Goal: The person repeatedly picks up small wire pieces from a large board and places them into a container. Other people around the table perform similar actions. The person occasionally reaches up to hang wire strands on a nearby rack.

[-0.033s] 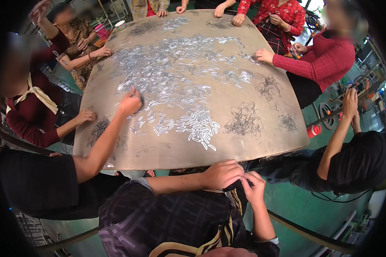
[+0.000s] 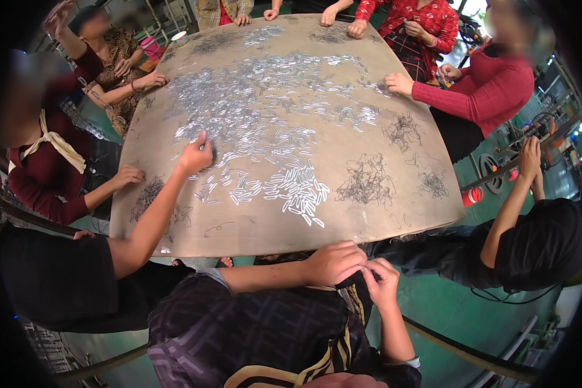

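Note:
My left hand (image 2: 333,262) and my right hand (image 2: 383,283) meet fingertip to fingertip in front of my chest, just below the near edge of the brown tabletop (image 2: 265,236). Both hands have their fingers curled and pinched together. Whatever sits between the fingertips is too small to make out. The nearest things on the table are a heap of small silver metal pieces (image 2: 294,187) and a tangle of thin dark wires (image 2: 366,180). I wear a dark patterned shirt (image 2: 252,330).
Several other people sit around the table. A co-worker's bare arm reaches from the left, that hand (image 2: 196,155) resting on the silver pieces. Another person in black (image 2: 537,239) sits at my right. More wire tangles (image 2: 150,194) lie near the edges. The floor is green.

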`<state>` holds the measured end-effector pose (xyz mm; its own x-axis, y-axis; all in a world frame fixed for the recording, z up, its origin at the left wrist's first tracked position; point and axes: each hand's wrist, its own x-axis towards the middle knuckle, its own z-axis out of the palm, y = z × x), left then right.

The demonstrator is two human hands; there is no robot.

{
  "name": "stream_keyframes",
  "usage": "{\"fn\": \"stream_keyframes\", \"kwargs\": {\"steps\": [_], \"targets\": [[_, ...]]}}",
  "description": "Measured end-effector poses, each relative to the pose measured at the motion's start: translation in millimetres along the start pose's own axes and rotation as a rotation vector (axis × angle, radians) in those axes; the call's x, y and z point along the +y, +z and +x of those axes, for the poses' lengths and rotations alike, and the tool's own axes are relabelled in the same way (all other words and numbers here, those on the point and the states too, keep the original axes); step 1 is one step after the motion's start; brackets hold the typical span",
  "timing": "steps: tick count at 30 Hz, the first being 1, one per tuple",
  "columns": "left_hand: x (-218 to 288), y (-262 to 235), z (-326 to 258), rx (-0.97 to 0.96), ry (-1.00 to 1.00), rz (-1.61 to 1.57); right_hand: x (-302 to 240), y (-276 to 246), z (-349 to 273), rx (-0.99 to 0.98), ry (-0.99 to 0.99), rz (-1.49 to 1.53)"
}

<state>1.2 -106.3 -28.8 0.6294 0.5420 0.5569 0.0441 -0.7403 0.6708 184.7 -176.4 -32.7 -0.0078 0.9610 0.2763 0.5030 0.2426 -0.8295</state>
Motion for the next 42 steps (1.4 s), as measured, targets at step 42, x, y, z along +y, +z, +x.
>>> {"fn": "stream_keyframes", "kwargs": {"steps": [42], "targets": [[14.5, -9.2, 18.5, 0.039, 0.067, -0.005, -0.9, -19.3, 15.8, 0.09, 0.067, 0.095]]}}
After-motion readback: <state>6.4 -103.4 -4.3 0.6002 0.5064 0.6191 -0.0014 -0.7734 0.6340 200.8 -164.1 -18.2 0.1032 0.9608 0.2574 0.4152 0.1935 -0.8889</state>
